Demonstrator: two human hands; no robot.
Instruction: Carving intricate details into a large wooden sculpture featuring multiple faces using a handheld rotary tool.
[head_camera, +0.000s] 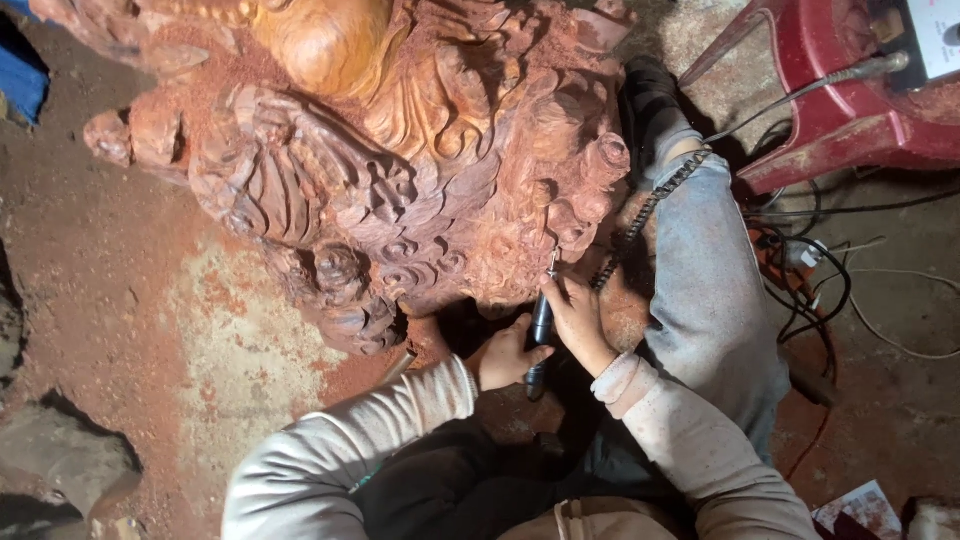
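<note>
A large reddish wooden carving (400, 170) with scrolls and folds fills the upper middle of the head view. My right hand (578, 322) grips a slim dark rotary carving tool (541, 322), whose bit touches the carving's lower right edge. My left hand (508, 356) steadies the tool's lower end from the left. A coiled flexible shaft (640, 220) runs from the tool up over my grey trouser leg (705, 290). Both sleeves are pale and dusted red.
Red sawdust covers the ground (150, 310) on the left. A red plastic stool (850, 100) stands at the upper right with cables (810, 270) tangled beneath it. A grey stone (60, 450) lies at the lower left. Papers (860, 505) lie at the lower right.
</note>
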